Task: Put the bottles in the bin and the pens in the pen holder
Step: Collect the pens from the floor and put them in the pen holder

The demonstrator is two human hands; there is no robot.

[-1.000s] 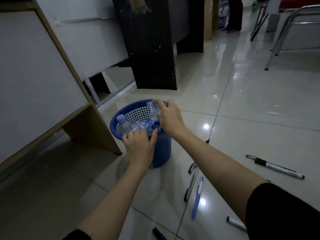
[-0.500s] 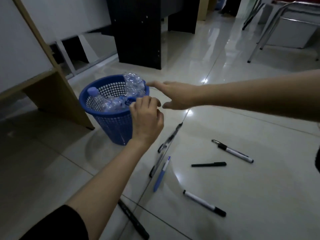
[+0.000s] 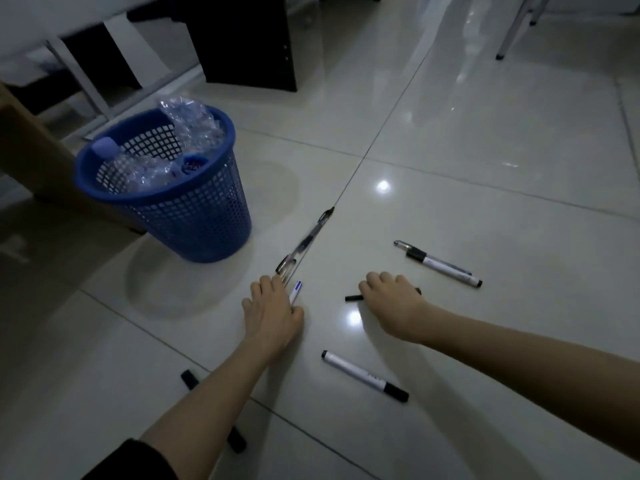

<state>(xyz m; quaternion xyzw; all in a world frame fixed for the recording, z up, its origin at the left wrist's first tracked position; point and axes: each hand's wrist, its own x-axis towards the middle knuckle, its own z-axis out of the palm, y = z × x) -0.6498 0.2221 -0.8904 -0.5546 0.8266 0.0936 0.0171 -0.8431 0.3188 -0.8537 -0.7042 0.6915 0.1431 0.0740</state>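
Observation:
A blue mesh bin point(image 3: 207, 223) stands on the tiled floor at the left, filled with crushed clear bottles point(image 3: 194, 129). One bottle's pale cap point(image 3: 105, 147) pokes above the rim. Pens lie scattered on the floor in front of me. My left hand point(image 3: 273, 317) is down on the floor, its fingers closed over a blue-and-white pen point(image 3: 296, 291), beside two clear pens point(image 3: 304, 240) lying along the tile joint. My right hand point(image 3: 394, 306) is curled over a thin black pen point(image 3: 354, 298), whose ends stick out either side. No pen holder is in view.
White markers with black caps lie at the right point(image 3: 440, 266) and near me point(image 3: 363, 374). A black marker point(image 3: 188, 377) lies partly under my left forearm. A wooden desk leg point(image 3: 31, 150) stands behind the bin, a dark cabinet point(image 3: 249, 39) further back, and a chair leg point(image 3: 509, 32) at the top right.
Both hands left the bin's rim and dropped to the floor, the left onto the blue pen, the right onto the black pen. My view tilted down and right.

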